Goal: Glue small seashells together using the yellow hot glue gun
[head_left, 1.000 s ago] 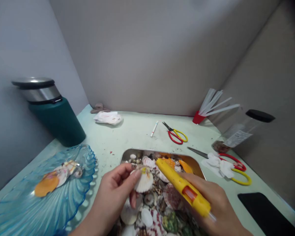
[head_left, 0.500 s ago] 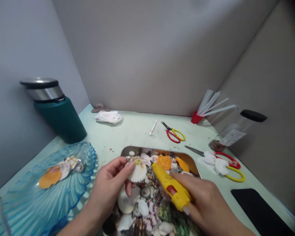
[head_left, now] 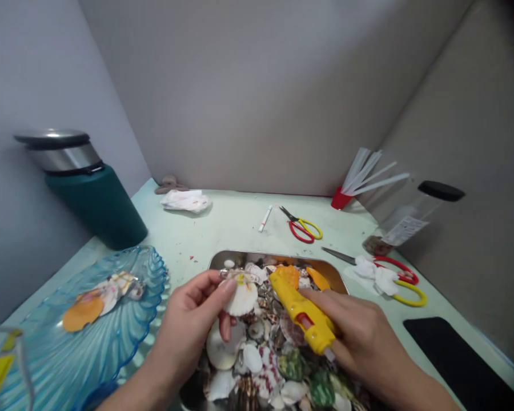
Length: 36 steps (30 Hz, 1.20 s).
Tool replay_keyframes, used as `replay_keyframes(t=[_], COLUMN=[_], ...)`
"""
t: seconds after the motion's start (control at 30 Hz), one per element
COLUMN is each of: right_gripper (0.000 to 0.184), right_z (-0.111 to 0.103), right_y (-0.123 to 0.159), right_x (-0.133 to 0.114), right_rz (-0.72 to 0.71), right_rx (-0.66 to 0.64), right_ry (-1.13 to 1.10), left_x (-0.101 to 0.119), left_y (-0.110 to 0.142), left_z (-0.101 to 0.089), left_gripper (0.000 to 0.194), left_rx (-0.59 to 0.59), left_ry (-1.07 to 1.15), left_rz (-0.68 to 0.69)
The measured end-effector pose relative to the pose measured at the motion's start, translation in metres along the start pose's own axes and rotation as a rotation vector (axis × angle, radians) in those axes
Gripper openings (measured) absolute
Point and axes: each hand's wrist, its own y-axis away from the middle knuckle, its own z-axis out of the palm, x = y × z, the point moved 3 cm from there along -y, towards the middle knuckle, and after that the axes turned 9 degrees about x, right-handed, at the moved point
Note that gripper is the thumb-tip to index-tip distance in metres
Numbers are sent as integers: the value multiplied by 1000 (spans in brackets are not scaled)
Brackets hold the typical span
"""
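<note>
A white scallop shell (head_left: pixel 243 298) with a yellow patch near its top is pinched between the thumb and fingers of my left hand (head_left: pixel 203 305). A thin metallic piece lies along the shell's upper edge. My right hand (head_left: pixel 360 331) is wrapped around a yellow glue gun (head_left: pixel 302 311), its dark nozzle aimed up and left, a short gap from the shell. A clear stick end pokes from the gun's rear. Both hands are over a metal tray (head_left: pixel 278 256) full of mixed shells, including an orange shell (head_left: pixel 288 275) behind the nozzle.
At left, a blue shell-shaped dish (head_left: pixel 38 354) holds several shells, near a green bottle (head_left: pixel 98 205). Behind the tray are small scissors (head_left: pixel 302 226). Larger scissors (head_left: pixel 396 277) with tissue, a clear bottle (head_left: pixel 405 222), a red cup of sticks (head_left: pixel 341 198) and a black slab (head_left: pixel 458 359) stand right.
The glue gun's nozzle has drawn slightly right, away from the shell. My left hand keeps its pinch on the shell. The view has shifted a little.
</note>
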Motion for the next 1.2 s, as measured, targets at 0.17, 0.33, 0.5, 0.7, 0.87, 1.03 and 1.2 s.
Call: replay_keyframes(t=[0.17,0.33,0.5,0.7,0.87,1.03,1.2], right_gripper=[41,33,48,52,34,24,13], right_z=[-4,-6,-11,-3,-23,-30,-19], right_y=[-2,-9,-7,3,-13,-29,-25], right_x=[-10,-8,-4,-13,-26,-44,-54], right_rz=[-23,51,66,46,13,66,116], right_rx=[-11,65,-44,-185,-195,88,105], right_ry=[5,-187,-21,185,54,-214,-352], left_x=[3,-2,1,1,0,-4,-5], left_y=[0,-4,-5,0,4,12,22], left_z=[1,14,16,14,15,18,22], left_gripper=[23,29,26,25,26,29,30], left_rx=[-11,-116,-89,-124,-153,-181,-228], left_ry=[-21,-120,-96,-131,-132,-203,-187], left_rz=[69,-105,-79,-26,-27,-55,-19])
